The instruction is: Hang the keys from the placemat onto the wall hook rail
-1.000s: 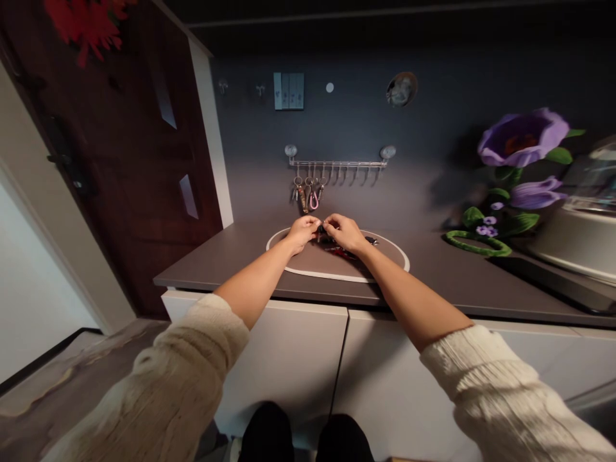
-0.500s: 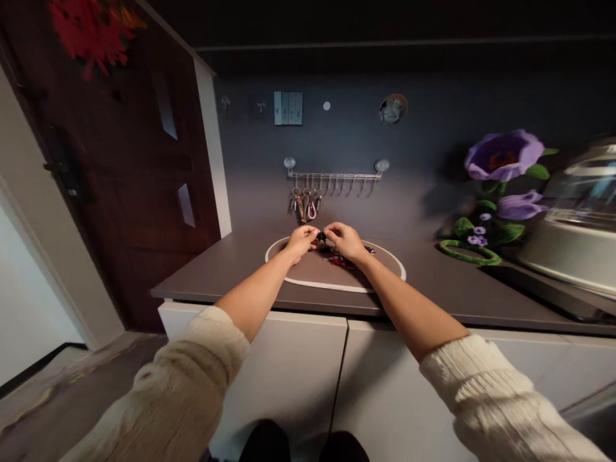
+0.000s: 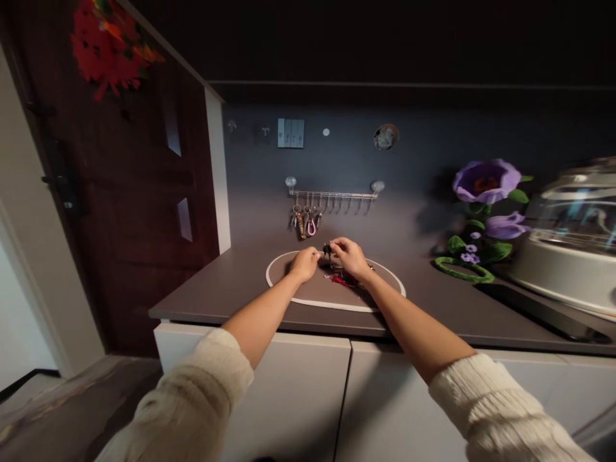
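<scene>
Over the oval mat (image 3: 332, 305) with its pale rim, my right hand (image 3: 350, 256) pinches a small bunch of dark keys (image 3: 327, 249) between thumb and fingers. My left hand (image 3: 306, 263) is closed just left of the bunch, thumb and forefinger together at its edge. Whether the left fingertips grip part of the bunch is too small to tell. Below my right hand a red item (image 3: 341, 281) lies on the mat among small metal and dark pieces, partly hidden by the wrist.
On the back wall a clear hook rail (image 3: 333, 194) carries several key bunches (image 3: 306, 224) at its left end. Purple artificial flowers (image 3: 487, 183) and a white appliance with a clear cover (image 3: 568, 250) stand on the right of the counter. A dark door (image 3: 139, 212) is at left.
The view has tilted up, so the scene sits lower in the frame. The hands have moved slightly apart, and the dark bunch now shows more clearly at my right fingertips.
</scene>
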Demonstrator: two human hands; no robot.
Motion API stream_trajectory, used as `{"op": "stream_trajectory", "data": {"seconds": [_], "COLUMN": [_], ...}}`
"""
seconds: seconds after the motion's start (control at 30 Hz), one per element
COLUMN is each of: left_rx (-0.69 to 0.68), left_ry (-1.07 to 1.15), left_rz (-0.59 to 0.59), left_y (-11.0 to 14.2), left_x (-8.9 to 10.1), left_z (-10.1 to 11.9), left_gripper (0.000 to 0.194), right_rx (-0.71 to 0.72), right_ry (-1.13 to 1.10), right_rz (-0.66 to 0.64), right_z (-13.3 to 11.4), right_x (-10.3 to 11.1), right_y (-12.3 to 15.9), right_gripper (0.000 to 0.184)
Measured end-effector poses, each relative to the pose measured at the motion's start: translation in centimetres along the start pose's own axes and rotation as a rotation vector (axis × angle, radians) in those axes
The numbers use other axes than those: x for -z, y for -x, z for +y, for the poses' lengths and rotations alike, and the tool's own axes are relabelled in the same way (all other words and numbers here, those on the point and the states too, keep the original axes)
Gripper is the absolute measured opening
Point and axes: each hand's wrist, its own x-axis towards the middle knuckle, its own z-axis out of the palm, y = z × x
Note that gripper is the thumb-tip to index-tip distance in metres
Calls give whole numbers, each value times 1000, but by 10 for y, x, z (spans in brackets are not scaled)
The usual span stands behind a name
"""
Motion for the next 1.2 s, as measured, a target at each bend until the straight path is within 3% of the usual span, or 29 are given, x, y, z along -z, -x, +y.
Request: {"op": "stream_trajectory", "data": {"seconds": [0.23,0.43,0.73,1.1,1.2], "left_rx": [80,105,113,131,128], "left_ry": [-80,-56,-51,-73,-68], "left_rz": [-63,-67,-73,-95,-91], "left_y": [4,-2,-2,-1,-2], "left_x": [2,-7,-10,-8,-9], "left_z": [7,-3,-6,-3,-5], "left_gripper": [19,20,20,20,20], "right_rx": [-57,-130,-213,-272,-221], "right_ry": [-65,-85,-30,28,56], "right_rz": [71,144,298,405,364], "right_z": [-4,-7,-3,3,10], "right_x": [9,13,3,-13,-13], "right_y": [-27,-67,-121,-140,-142], "right_gripper": [22,15,18,19,21]}}
